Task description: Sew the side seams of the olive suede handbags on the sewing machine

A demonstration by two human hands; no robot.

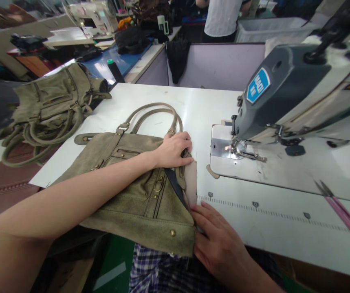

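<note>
Left forearm (71, 207) runs across the front of the olive bag (132, 199). Bag lies on the white table (205, 103), lower part past the near edge, above checked cloth (147, 264). Left hand (175, 149): fingers curled, gripping the bag's upper right corner, by the handle base. Right hand (216, 232): partly closed, fingers against the lower right side; can't tell if it's pinching, grip hidden. Dark lining (175, 186) and a pale panel (191, 181) show between the hands. Sewing machine (285, 81) right of the bag, well apart. Pink-handled snips (342, 213) near its bed. More olive bags (52, 95) heaped at left.
</note>
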